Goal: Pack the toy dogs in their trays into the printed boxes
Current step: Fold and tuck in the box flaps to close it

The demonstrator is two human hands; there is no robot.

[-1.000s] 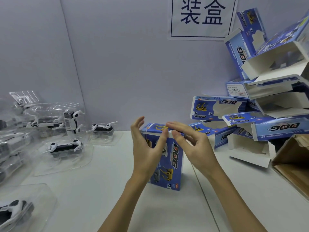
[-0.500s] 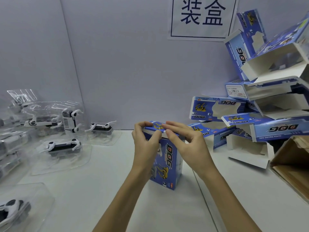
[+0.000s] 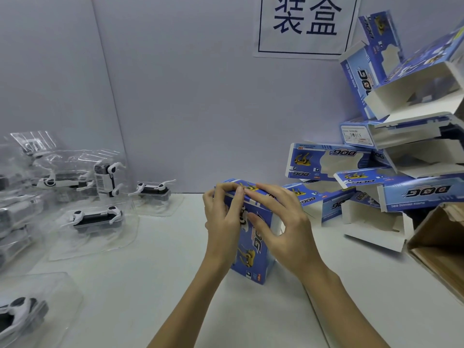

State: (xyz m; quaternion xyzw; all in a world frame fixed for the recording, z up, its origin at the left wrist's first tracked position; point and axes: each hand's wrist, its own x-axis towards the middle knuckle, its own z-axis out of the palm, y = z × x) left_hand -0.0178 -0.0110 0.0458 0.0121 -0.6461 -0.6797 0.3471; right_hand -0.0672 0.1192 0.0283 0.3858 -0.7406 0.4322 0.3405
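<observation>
A blue printed box [image 3: 253, 257] marked DOG stands upright on the white table in the middle. My left hand [image 3: 223, 222] grips its top left corner, fingers curled over the top flap. My right hand [image 3: 281, 227] lies over the top and front, fingers pressing the flap down, thumb on the box's face. Black and white toy dogs in clear trays [image 3: 95, 219] lie at the left; one tray [image 3: 153, 194] sits nearer the box. What the box holds is hidden.
A tall, loose pile of open printed boxes [image 3: 391, 156] leans against the wall at the right. A brown cardboard carton [image 3: 442, 244] stands at the right edge. Another dog in a tray [image 3: 20, 315] lies at the bottom left. A paper sign [image 3: 305, 26] hangs on the wall.
Both hands came down from above the box onto its top flap and pushed it down. The box shifted slightly and the flap now lies flat.
</observation>
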